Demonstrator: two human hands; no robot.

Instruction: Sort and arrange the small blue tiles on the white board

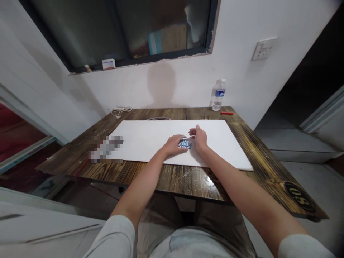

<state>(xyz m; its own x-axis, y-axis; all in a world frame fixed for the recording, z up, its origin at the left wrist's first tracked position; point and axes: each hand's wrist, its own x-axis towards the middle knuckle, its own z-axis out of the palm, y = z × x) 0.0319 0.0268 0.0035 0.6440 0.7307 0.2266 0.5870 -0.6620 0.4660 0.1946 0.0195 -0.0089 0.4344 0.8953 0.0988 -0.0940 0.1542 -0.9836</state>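
A small pile of blue-and-white patterned pieces (185, 144), possibly playing cards, lies on a white board (145, 139). My left hand (175, 144) is curled around the pile's left side, thumb on the near edge and fingers on the far edge. Just right of the pile, my right hand (199, 137) stands on its side with the palm facing left. Its fingers are apart and loosely bent, and nothing shows in them. A narrow gap separates the right hand from the pieces.
The board lies on a dark wooden table (188, 181). At the back are a water bottle (218, 96), a red pen-like stick (227, 113) and a white cord (120, 110). A blurred patch (107, 148) covers something at the board's left end. A wall (188, 86) stands behind.
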